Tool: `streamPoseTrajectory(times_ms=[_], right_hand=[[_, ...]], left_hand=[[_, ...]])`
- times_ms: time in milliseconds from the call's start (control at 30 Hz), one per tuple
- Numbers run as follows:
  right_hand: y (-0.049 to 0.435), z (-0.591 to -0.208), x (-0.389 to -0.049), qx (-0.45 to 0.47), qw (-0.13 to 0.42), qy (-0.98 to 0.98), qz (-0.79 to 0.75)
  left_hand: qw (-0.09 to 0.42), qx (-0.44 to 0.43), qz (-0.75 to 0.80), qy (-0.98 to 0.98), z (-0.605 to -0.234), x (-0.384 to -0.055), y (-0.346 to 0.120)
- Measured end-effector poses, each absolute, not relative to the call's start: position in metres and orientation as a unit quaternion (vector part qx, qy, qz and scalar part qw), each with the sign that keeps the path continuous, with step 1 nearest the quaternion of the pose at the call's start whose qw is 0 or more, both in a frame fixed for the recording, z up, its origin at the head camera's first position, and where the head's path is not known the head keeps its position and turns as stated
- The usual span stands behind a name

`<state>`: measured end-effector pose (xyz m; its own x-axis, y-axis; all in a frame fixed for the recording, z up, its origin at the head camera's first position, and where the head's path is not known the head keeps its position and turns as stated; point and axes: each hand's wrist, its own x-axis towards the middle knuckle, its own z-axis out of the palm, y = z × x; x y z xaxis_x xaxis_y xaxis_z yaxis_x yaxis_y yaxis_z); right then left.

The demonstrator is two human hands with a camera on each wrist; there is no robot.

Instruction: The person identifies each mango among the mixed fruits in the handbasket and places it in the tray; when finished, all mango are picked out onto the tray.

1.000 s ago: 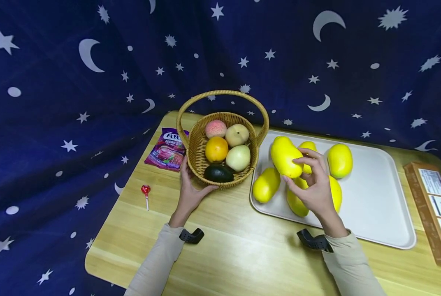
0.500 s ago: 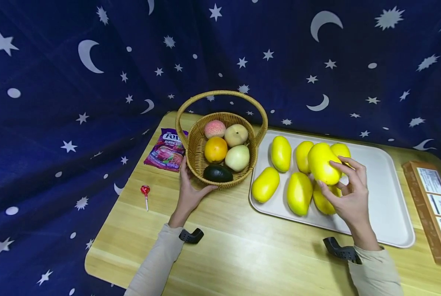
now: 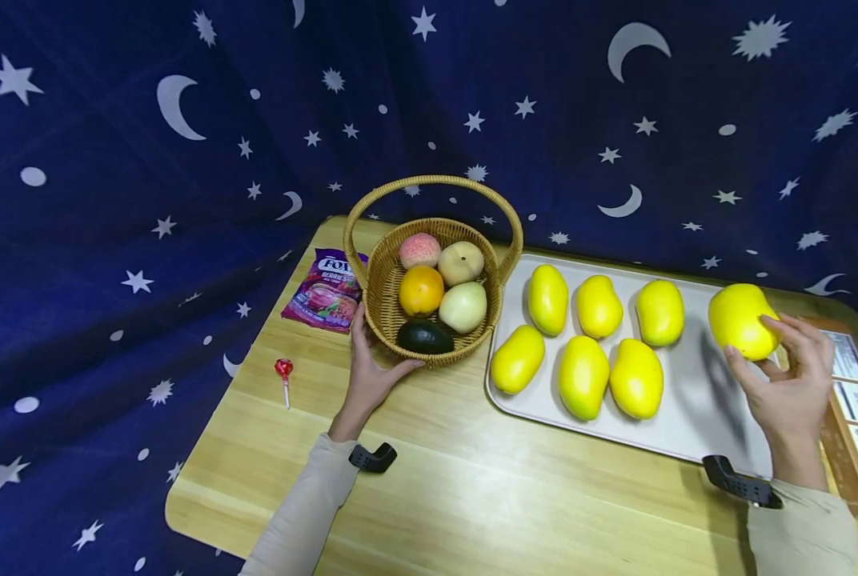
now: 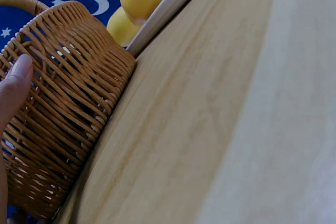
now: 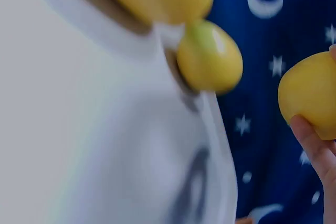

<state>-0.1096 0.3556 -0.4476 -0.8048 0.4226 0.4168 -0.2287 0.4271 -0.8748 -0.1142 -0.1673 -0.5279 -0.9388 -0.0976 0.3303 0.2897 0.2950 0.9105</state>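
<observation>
My right hand (image 3: 792, 384) pinches a yellow mango (image 3: 741, 322) between thumb and fingers, held above the right part of the white tray (image 3: 710, 400). The held mango (image 5: 310, 95) shows at the right edge of the right wrist view. Several more yellow mangoes (image 3: 583, 378) lie on the tray's left and middle in two rows. My left hand (image 3: 371, 384) rests against the wicker basket (image 3: 382, 308), fingers along its left side and thumb spread at the near side. In the basket lie an orange (image 3: 422, 290), an avocado (image 3: 425, 337), a pinkish peach (image 3: 419, 250) and two pale round fruits (image 3: 463, 307).
A purple candy bag (image 3: 324, 292) lies left of the basket, with a red lollipop (image 3: 284, 370) nearer the front. At the far right, a brown box (image 3: 850, 472) is partly behind my right hand. A starry blue cloth (image 3: 429, 96) hangs behind the wooden table (image 3: 487, 488).
My right hand has carried the mango rightward, from over the tray's left mangoes to over its right part. The left hand and basket have stayed put.
</observation>
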Motion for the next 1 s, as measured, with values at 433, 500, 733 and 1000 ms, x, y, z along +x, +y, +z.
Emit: streamPoseTrajectory(times_ms=[433, 500, 733, 1000], right_hand=[[0.393, -0.473, -0.121, -0.149, 0.238, -0.813, 0.51], [0.392, -0.476, -0.121, -0.158, 0.228, -0.813, 0.512], [0.389, -0.481, -0.125, -0.202, 0.178, -0.797, 0.541], [0.391, -0.489, -0.127, -0.19, 0.109, -0.864, 0.454]], left_hand=[[0.162, -0.06, -0.589, -0.789, -0.528, -0.112, -0.167], [0.163, -0.062, -0.59, -0.788, -0.528, -0.113, -0.167], [0.163, -0.065, -0.591, -0.787, -0.527, -0.114, -0.167], [0.163, -0.066, -0.591, -0.787, -0.528, -0.114, -0.167]])
